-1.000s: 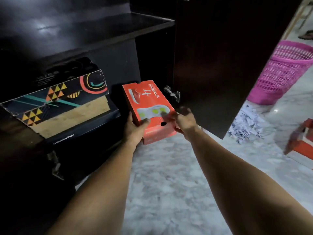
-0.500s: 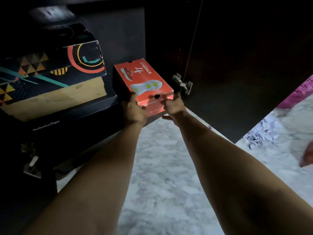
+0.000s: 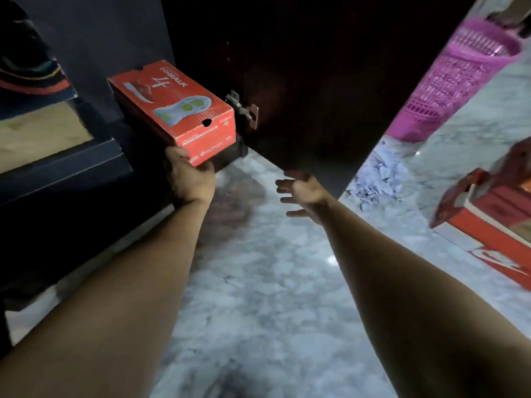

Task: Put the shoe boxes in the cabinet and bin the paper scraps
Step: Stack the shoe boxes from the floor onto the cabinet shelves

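An orange shoe box [image 3: 178, 107] with a white sole print rests in the bottom right corner of the dark cabinet [image 3: 86, 38], its near end sticking out over the floor. My left hand [image 3: 191, 179] grips that near end from below. My right hand [image 3: 301, 192] hangs free with fingers spread, just under the lower edge of the open cabinet door [image 3: 316, 76]. A heap of white paper scraps [image 3: 376, 179] lies on the floor behind the door. A pink mesh bin [image 3: 454, 81] stands beyond them. Another red shoe box [image 3: 488, 225] lies at the right.
A larger dark patterned box [image 3: 43, 139] fills the cabinet's left side. A metal hinge [image 3: 244, 110] juts out beside the orange box. The floor [image 3: 258, 282] is grey marble.
My right hand has let go of the orange box and drawn back to the right, fingers now spread. The left hand still holds the box. The view swung right, showing the bin and red box.
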Tool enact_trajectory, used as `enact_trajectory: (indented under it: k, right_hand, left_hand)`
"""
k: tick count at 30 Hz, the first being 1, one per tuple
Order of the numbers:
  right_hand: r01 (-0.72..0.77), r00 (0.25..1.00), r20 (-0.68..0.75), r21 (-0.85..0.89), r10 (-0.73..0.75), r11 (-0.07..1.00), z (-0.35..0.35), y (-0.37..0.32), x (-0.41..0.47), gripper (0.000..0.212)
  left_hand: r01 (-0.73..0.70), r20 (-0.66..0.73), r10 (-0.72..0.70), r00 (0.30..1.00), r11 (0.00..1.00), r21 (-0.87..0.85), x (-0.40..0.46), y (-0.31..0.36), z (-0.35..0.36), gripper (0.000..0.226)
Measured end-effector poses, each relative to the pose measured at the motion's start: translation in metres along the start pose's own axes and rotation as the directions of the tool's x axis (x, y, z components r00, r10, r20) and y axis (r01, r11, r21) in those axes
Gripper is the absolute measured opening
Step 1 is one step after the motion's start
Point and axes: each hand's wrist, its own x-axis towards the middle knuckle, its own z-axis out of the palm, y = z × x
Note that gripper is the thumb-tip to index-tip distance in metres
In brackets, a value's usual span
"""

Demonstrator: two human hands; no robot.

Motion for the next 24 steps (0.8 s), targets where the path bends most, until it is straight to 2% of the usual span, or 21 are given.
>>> enact_trajectory:
  k: [3,5,8,11,14,16,19,22,24]
  right_hand:
    - [-0.039,0.995,-0.098,-0.030,0.036,0.999,-0.054,0.031,-0.032,0.042]
    - [-0.048,0.981,-0.192,-0.038,0.040,0.998,-0.092,0.052,-0.055,0.039]
    - [-0.056,0.932,-0.361,-0.099,0.017,0.994,-0.157,0.092,-0.098,0.037]
    - [-0.099,0.847,-0.531,-0.197,-0.022,0.975,-0.227,0.135,-0.166,0.038]
    - [-0.203,0.736,-0.676,-0.193,0.019,0.960,-0.298,0.181,-0.244,0.039]
    - [-0.259,0.650,-0.757,-0.136,0.069,0.956,-0.340,0.211,-0.297,0.040]
    - [-0.353,0.497,-0.843,0.021,0.207,0.936,-0.391,0.267,-0.369,0.046]
    - [-0.469,0.379,-0.822,0.226,0.426,0.853,-0.415,0.337,-0.424,0.065]
    - [-0.567,0.351,-0.781,0.261,0.516,0.781,-0.408,0.373,-0.446,0.087]
  left_hand:
    - [-0.057,0.198,0.024,0.980,0.985,0.165,-0.055,0.011,0.022,0.013]
    - [-0.147,0.409,0.049,0.911,0.966,0.213,-0.102,0.021,0.044,0.005]
    - [-0.275,0.665,0.092,0.741,0.946,0.175,-0.178,0.049,0.088,0.009]
    - [-0.245,0.846,0.028,0.533,0.962,0.123,-0.256,0.088,0.137,0.009]
    - [-0.207,0.938,-0.001,0.346,0.975,0.077,-0.343,0.127,0.179,0.023]
    - [-0.238,0.980,0.039,0.197,0.971,0.009,-0.409,0.155,0.190,0.028]
    - [-0.260,1.000,0.019,0.017,0.966,-0.013,-0.502,0.182,0.193,0.040]
    - [-0.318,0.995,0.011,-0.103,0.947,-0.043,-0.572,0.187,0.185,0.046]
    - [-0.313,0.981,-0.048,-0.189,0.950,-0.014,-0.605,0.183,0.174,0.050]
